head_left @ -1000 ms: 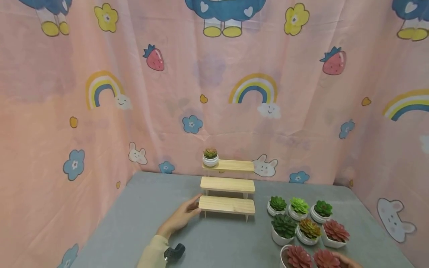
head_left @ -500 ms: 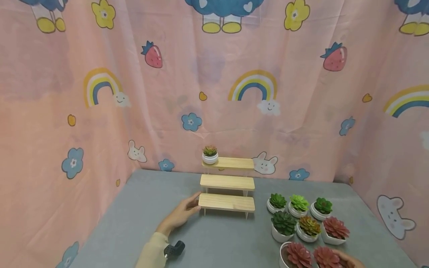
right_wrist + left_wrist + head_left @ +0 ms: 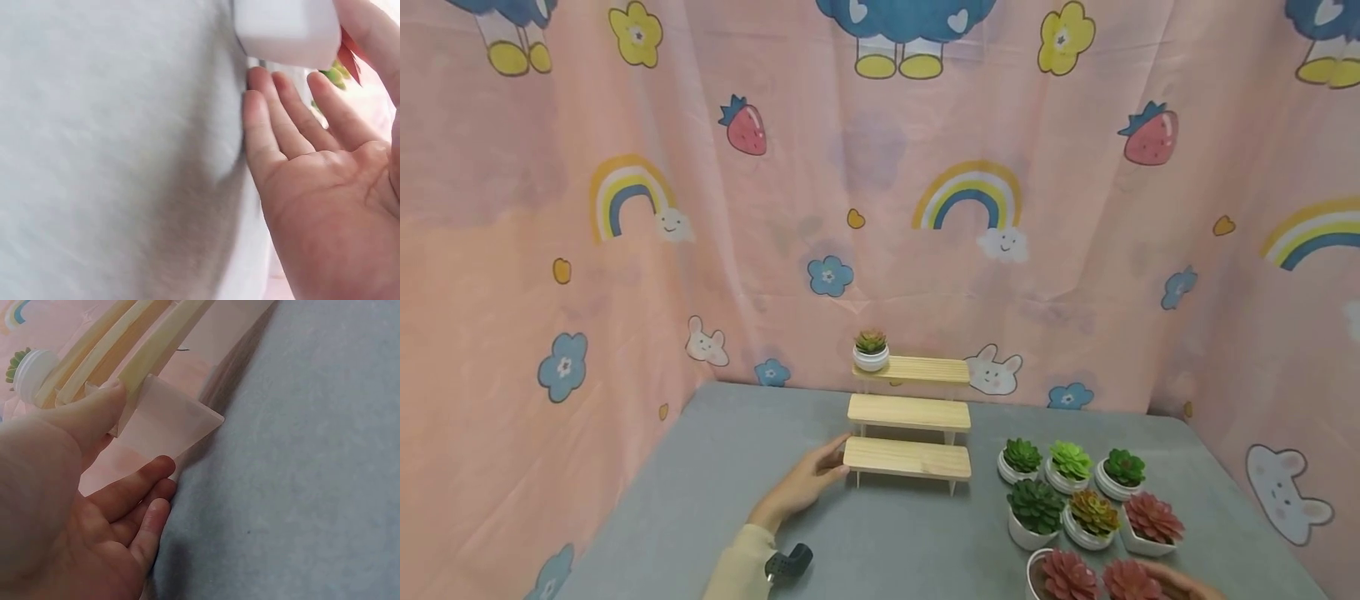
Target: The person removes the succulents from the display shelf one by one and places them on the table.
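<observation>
A three-step wooden display stand point(image 3: 908, 457) with clear supports stands at the table's back. My left hand point(image 3: 805, 482) touches the left end of its lowest step. In the left wrist view, the thumb rests against the wood, and the other fingers extend loosely beside a clear support point(image 3: 165, 415). A potted succulent point(image 3: 871, 352) sits on the top step's left end. At the lower right, my right hand point(image 3: 1183, 582) is beside a red succulent point(image 3: 1131, 579). The right wrist view shows its fingers nearly straight by a white pot point(image 3: 287, 31); contact with the fingertips is unclear.
Several potted succulents stand in rows at the right, including a dark green one point(image 3: 1035, 505), an orange-brown one point(image 3: 1092, 513) and another red one point(image 3: 1152, 518). A patterned pink curtain point(image 3: 1052, 275) surrounds the grey table point(image 3: 685, 500) at the back and sides.
The view tips slightly and returns. My left hand keeps its place at the stand, and the right hand stays beside the red succulent with hardly any shift.
</observation>
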`<state>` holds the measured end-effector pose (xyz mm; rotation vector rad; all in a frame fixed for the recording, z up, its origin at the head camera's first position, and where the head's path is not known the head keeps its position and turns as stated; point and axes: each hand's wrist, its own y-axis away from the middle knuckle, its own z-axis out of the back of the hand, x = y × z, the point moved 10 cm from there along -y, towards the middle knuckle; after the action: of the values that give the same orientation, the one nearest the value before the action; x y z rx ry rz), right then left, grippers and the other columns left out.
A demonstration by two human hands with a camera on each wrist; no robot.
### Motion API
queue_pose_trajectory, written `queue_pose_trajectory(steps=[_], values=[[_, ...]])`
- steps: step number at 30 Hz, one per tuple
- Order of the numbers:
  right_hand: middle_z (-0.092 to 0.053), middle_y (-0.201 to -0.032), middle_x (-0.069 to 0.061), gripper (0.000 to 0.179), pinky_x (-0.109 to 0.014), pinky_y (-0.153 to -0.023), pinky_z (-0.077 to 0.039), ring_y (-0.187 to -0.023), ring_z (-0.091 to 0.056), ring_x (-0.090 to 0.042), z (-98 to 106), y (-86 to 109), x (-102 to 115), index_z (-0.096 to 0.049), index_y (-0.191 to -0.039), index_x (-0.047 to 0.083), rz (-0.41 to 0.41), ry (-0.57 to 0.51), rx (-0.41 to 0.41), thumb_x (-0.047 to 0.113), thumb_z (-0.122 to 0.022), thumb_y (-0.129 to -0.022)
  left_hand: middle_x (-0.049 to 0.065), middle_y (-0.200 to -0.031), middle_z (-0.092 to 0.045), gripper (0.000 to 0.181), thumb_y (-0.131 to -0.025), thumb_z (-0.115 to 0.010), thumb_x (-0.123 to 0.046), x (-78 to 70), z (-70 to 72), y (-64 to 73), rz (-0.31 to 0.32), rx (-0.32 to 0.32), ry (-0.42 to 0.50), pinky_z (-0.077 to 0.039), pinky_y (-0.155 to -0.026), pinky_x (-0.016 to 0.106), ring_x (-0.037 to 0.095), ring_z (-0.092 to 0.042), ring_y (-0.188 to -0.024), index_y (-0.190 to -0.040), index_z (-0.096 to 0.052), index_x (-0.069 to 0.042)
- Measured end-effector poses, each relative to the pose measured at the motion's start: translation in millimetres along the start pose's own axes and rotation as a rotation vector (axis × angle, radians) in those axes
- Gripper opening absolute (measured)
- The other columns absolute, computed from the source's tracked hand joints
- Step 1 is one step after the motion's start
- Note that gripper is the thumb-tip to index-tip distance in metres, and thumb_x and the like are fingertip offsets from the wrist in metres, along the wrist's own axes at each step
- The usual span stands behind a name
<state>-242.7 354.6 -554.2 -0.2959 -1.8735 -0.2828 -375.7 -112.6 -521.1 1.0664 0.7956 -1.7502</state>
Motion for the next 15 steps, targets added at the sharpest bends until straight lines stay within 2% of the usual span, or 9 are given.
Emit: queue_pose_trajectory(steps=[2,3,7,9,11,13,15], values=[[-0.043,-0.143,0.039,0.04,-0.019,-0.111,-0.041,-0.132,-0.043,0.015,1,0.8,1,-0.044,-0.144,0.052,-0.015,0.016,-0.011,0.033,-0.027,-0.112,0.024,-0.148,-0.053,0.063,-0.104,-0.056,-0.034,0.1,-0.2,0.6,-0.002,0.004,0.001,-0.04,-0.114,0.061,0.044,-0.05,-0.138,-0.159,-0.033,-0.015],[-0.043,-0.143,0.039,0.04,-0.023,-0.113,-0.043,-0.132,-0.043,0.015,3,1.9,1,-0.044,-0.144,0.052,-0.025,0.026,-0.038,0.035,-0.027,-0.112,0.024,-0.149,-0.052,0.063,-0.104,-0.056,-0.034,0.0,-0.3,0.8,-0.004,0.005,0.003,-0.04,-0.114,0.061,0.044,-0.05,-0.138,-0.16,-0.032,-0.014],[-0.05,-0.137,0.038,0.036,-0.042,-0.112,-0.048,-0.125,-0.052,0.012,17,13.3,1,-0.048,-0.14,0.053,-0.096,0.063,-0.232,0.043,-0.033,-0.11,0.023,-0.151,-0.05,0.063,-0.104,-0.055,-0.034,0.3,-0.1,0.1,-0.003,0.004,-0.001,-0.039,-0.116,0.061,0.043,-0.048,-0.14,-0.16,-0.032,-0.016],[-0.053,-0.135,0.035,0.035,-0.043,-0.11,-0.05,-0.123,-0.057,0.008,23,20.1,3,-0.05,-0.139,0.053,-0.113,0.076,-0.311,0.047,-0.034,-0.109,0.023,-0.152,-0.05,0.062,-0.105,-0.055,-0.034,0.1,0.3,-0.7,-0.002,-0.002,0.0,-0.038,-0.116,0.06,0.042,-0.048,-0.14,-0.16,-0.032,-0.019],[-0.054,-0.135,0.034,0.034,-0.035,-0.109,-0.051,-0.123,-0.058,0.007,26,24.2,6,-0.049,-0.139,0.055,-0.119,0.099,-0.349,0.047,-0.037,-0.108,0.022,-0.152,-0.05,0.061,-0.104,-0.056,-0.033,0.6,0.5,-1.3,0.002,-0.005,0.001,-0.037,-0.117,0.06,0.042,-0.048,-0.141,-0.16,-0.033,-0.02],[-0.053,-0.139,0.032,0.035,-0.026,-0.108,-0.05,-0.126,-0.056,0.007,26,25.6,12,-0.044,-0.142,0.054,-0.104,0.14,-0.343,0.045,-0.041,-0.108,0.022,-0.152,-0.05,0.061,-0.104,-0.056,-0.032,0.4,0.6,-1.3,0.002,-0.005,0.003,-0.037,-0.117,0.06,0.042,-0.048,-0.141,-0.16,-0.033,-0.02],[-0.05,-0.144,0.031,0.04,-0.025,-0.109,-0.049,-0.131,-0.053,0.005,21,25.1,21,-0.04,-0.146,0.054,-0.07,0.142,-0.3,0.041,-0.042,-0.108,0.022,-0.151,-0.05,0.061,-0.104,-0.056,-0.031,0.7,0.5,-0.7,0.005,-0.005,0.003,-0.038,-0.116,0.06,0.042,-0.048,-0.14,-0.159,-0.033,-0.019]])
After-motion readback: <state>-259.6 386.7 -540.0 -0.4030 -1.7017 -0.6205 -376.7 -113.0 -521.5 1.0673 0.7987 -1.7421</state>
